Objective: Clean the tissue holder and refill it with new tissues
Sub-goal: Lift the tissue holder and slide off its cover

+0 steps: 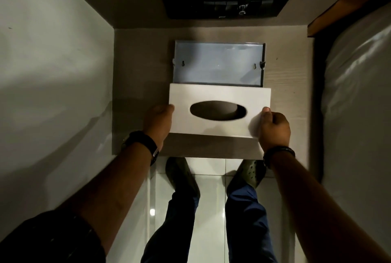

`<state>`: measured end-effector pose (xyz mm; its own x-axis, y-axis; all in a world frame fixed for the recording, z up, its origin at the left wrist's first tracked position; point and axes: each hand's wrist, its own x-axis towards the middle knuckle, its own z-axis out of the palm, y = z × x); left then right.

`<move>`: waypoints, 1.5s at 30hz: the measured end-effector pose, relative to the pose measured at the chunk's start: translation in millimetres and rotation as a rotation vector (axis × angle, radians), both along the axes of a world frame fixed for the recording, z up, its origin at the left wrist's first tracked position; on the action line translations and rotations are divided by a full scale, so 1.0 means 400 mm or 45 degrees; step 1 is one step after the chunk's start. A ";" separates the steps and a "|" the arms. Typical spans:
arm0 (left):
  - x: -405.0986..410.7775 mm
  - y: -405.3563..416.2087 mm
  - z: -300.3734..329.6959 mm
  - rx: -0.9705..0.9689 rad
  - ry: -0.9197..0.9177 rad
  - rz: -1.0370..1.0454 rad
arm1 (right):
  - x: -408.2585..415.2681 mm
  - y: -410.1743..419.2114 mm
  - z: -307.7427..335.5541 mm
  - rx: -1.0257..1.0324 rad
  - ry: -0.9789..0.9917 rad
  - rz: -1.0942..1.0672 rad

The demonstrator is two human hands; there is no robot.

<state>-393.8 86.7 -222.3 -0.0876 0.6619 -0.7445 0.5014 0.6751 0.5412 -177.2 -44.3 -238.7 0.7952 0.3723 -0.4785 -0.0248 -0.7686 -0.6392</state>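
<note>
White plastic fills the middle of your view: the tissue holder cover [220, 110], a flat rectangular lid with a dark oval slot at its centre, held level over the desk [139, 68]. Your left hand [157, 123] grips its short edge at nine o'clock, thumb on top and fingers curled under. Your right hand [274, 129] grips the opposite edge at three o'clock in the same way, thumb tip pressed on the top face. The two hands are well apart, one at each end of the cover.

Just beyond the cover, toward twelve o'clock, the grey tissue holder base [219, 63] lies flat on the desk with its inside showing bare; two keyhole slots sit near its side walls. The cover's far edge overlaps the base's near edge from your angle; I cannot tell whether they touch.

Farther toward twelve o'clock a black switch panel [228, 1] is set in the wall. At three o'clock lies a bed [359, 85] with pale sheets. A black watch [146, 143] sits on your left wrist and a dark bracelet [279, 151] on your right. Toward six o'clock your shoes [182, 175] stand on glossy floor tiles [211, 195].
</note>
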 end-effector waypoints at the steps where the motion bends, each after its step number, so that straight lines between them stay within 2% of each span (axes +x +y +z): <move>1: -0.003 0.001 0.000 -0.005 0.004 -0.018 | -0.001 -0.001 0.001 -0.007 -0.004 0.009; 5: -0.033 -0.004 -0.003 -0.033 0.035 -0.092 | -0.021 -0.023 0.015 -0.011 -0.022 0.036; 10: -0.017 0.073 0.002 0.069 0.138 -0.091 | 0.035 0.040 0.044 0.151 -0.155 -0.106; 13: 0.043 0.164 0.023 0.090 0.121 -0.076 | 0.091 0.137 0.042 0.077 -0.122 0.089; 18: 0.119 0.236 0.028 0.027 -0.096 -0.168 | 0.132 0.232 0.037 -0.018 0.004 0.425; 26: 0.124 0.183 0.019 0.097 -0.005 -0.138 | 0.115 0.211 0.033 -0.028 -0.036 0.449; 29: 0.107 0.141 0.023 0.114 0.073 -0.030 | 0.090 0.167 0.041 -0.089 -0.138 0.279; 35: 0.067 -0.021 0.021 0.008 -0.003 0.130 | -0.014 0.044 0.030 -0.050 0.072 0.297; 45: 0.085 -0.031 0.028 0.053 -0.003 0.189 | 0.016 0.049 0.025 -0.096 0.065 0.375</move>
